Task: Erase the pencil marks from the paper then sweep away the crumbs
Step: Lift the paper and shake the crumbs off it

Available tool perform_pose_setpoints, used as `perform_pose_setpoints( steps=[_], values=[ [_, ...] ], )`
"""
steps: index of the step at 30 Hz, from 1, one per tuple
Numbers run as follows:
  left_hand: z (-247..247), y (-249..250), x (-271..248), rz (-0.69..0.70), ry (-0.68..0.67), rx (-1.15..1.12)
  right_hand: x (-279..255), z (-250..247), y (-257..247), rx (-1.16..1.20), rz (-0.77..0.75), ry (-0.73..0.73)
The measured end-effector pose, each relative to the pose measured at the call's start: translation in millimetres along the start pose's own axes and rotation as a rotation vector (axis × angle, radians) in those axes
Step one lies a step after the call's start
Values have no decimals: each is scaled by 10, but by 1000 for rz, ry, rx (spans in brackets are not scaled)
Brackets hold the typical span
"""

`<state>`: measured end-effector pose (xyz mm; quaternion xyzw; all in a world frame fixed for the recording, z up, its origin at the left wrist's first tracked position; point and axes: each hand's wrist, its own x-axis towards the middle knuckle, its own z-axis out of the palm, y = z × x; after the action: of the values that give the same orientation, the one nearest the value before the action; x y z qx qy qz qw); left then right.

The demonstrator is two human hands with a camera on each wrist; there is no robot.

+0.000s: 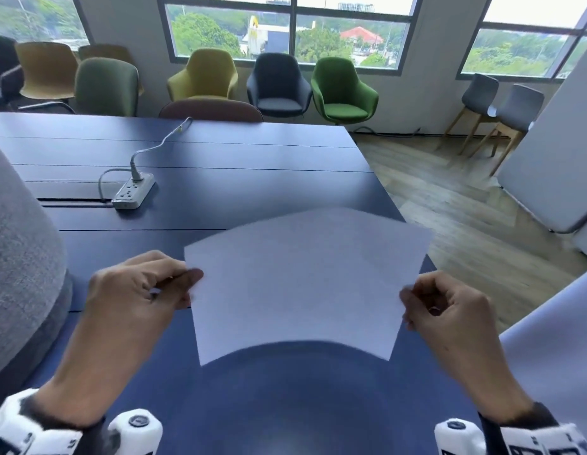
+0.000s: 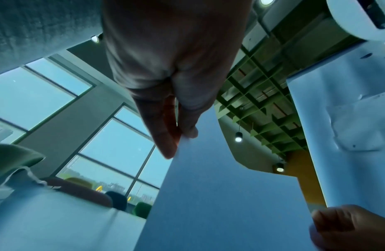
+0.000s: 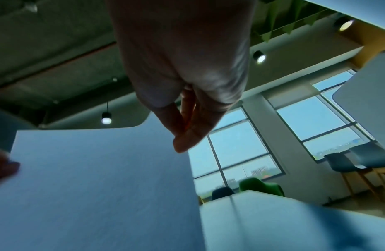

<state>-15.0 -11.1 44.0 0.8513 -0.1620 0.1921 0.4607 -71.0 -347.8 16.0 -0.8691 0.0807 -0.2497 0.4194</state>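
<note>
A white sheet of paper (image 1: 302, 280) is held up in the air above the dark blue table (image 1: 219, 178), bowed slightly. My left hand (image 1: 187, 280) pinches its left edge and my right hand (image 1: 413, 300) pinches its right edge. No pencil marks show on the upper side in the head view. In the left wrist view my left hand (image 2: 181, 135) pinches the paper (image 2: 219, 195) from its underside. In the right wrist view my right hand (image 3: 183, 141) pinches the paper (image 3: 101, 186) edge. No eraser or crumbs are in view.
A white power strip (image 1: 132, 192) with a plugged cable lies on the table at the left. A grey upholstered chair back (image 1: 19, 257) stands close at my left. Several chairs (image 1: 341, 87) line the window wall. The table's right edge drops to wooden floor (image 1: 466, 198).
</note>
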Motion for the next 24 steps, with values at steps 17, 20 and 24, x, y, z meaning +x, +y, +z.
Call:
perform_pose_setpoints(
  steps=[17, 20, 24],
  values=[
    [112, -167, -146, 21, 49, 28, -38, 151, -11, 1, -15, -34],
    [114, -142, -93, -11, 23, 28, 1, 197, 109, -89, 28, -120],
    [125, 15, 169, -65, 29, 8, 154, 10, 350, -228, 62, -104]
  ],
)
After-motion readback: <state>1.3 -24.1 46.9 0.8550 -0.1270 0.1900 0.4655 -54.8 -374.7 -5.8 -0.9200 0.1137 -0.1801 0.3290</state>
